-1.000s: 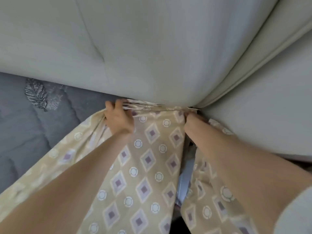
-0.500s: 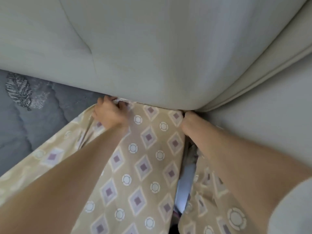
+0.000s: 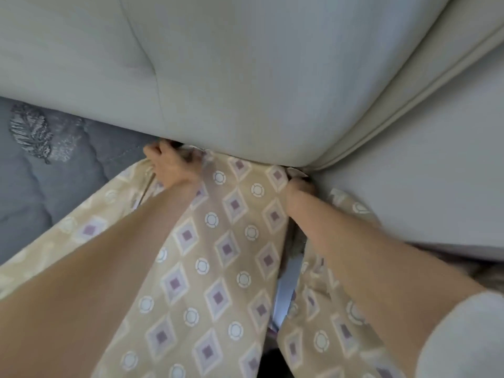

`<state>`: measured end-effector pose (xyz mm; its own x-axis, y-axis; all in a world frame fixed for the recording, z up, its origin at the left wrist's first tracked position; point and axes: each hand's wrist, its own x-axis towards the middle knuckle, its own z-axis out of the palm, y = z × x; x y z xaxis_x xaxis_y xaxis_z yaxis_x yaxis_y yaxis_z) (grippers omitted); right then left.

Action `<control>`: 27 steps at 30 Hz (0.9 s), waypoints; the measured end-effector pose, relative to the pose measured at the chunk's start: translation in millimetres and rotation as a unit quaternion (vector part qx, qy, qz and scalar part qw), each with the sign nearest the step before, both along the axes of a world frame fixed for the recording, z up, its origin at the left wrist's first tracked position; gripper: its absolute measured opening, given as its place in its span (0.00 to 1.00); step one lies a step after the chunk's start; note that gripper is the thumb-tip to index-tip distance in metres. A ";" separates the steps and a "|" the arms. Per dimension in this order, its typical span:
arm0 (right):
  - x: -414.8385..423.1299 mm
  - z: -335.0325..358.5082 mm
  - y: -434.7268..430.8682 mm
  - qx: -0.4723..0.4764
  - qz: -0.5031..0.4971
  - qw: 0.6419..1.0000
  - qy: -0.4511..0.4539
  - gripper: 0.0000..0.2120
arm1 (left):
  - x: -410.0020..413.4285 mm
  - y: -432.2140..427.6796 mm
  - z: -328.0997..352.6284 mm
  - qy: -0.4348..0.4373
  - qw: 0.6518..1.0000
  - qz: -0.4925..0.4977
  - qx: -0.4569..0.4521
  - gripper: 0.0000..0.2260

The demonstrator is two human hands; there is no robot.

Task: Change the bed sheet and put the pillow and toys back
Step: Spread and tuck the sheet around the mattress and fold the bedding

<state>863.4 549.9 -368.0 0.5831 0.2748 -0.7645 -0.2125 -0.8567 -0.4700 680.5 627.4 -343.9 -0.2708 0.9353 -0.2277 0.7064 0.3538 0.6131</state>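
A beige bed sheet (image 3: 226, 257) printed with purple diamonds and white rings covers the mattress corner below me. My left hand (image 3: 170, 166) grips the sheet's top edge where it meets the padded headboard (image 3: 245, 77). My right hand (image 3: 298, 190) is pushed down at the corner between mattress and headboard, its fingers hidden in the gap with sheet fabric around them. Neither the pillow nor any toys are in view.
A grey quilted mattress cover (image 3: 49, 170) with a silver leaf motif lies bare at the left. A pale upholstered side panel (image 3: 422, 173) closes the right side. A narrow dark gap (image 3: 281, 301) runs down between the two sheet folds.
My left hand has slid a little to the left along the headboard with the sheet edge. The right hand stays at the corner gap.
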 end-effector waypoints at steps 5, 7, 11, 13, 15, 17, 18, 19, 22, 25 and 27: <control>-49.6 28.5 -36.5 0.107 0.050 0.966 -0.231 0.18 | -27.7 -76.9 24.0 -0.022 0.966 -0.226 0.123 0.28; -73.1 39.1 -60.9 0.142 0.171 0.920 -0.322 0.20 | -38.1 -109.1 26.9 -0.012 0.955 -0.272 0.121 0.28; -92.5 46.5 -97.9 0.073 0.324 0.892 -0.306 0.23 | -59.9 -160.7 27.9 0.104 0.943 -0.315 -0.027 0.24; -88.9 51.1 -100.8 0.052 0.372 0.896 -0.238 0.27 | -67.5 -169.3 29.1 0.130 0.920 -0.349 -0.125 0.26; -86.2 64.2 -97.9 0.039 0.383 0.910 -0.154 0.27 | -72.4 -167.9 38.4 0.096 0.913 -0.357 -0.174 0.27; -82.3 80.1 -90.4 0.038 0.336 0.936 -0.097 0.25 | -72.4 -155.4 50.0 0.036 0.923 -0.317 -0.215 0.26; -82.7 95.9 -92.5 0.048 0.317 0.943 -0.091 0.24 | -73.8 -154.4 62.9 -0.002 0.933 -0.282 -0.223 0.25; -82.5 107.6 -94.1 0.060 0.304 0.947 -0.084 0.23 | -74.9 -153.3 72.6 -0.043 0.943 -0.241 -0.226 0.24; -84.7 162.2 -104.0 0.114 0.282 0.951 -0.060 0.20 | -80.3 -158.4 126.6 -0.212 0.952 -0.072 -0.207 0.20; -90.8 222.8 -120.8 0.176 0.209 0.962 -0.005 0.16 | -90.5 -170.6 192.7 -0.340 0.925 0.024 -0.168 0.17; -94.6 263.4 -133.4 0.208 0.201 0.957 0.010 0.15 | -97.6 -183.7 232.5 -0.366 0.920 0.035 -0.132 0.16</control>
<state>768.7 416.5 -104.6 0.3518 0.7574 -0.5500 0.0827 -0.6104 -0.7877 582.8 443.7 -111.3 -0.0115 0.8069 -0.5906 0.1079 0.5882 0.8015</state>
